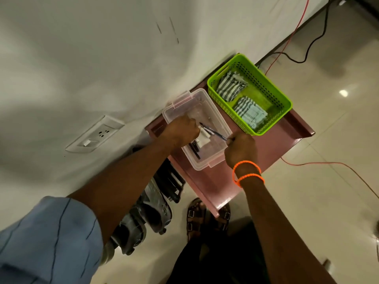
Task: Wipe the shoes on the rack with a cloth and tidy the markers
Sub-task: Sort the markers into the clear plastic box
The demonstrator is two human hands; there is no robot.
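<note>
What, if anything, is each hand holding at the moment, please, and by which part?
The right hand pinches a dark marker by its near end. The left hand, inside the clear box, is closed; its hold cannot be told.

White painted wall (86, 64), scuffed with dark pencil-like marks (173, 30). A white socket plate (95, 134) is mounted on it. Floor (328, 124) of glossy cream tiles, reflecting a ceiling light (343, 93). A red cable (295, 31) and a black cable (313, 44) trail along the skirting.
</note>
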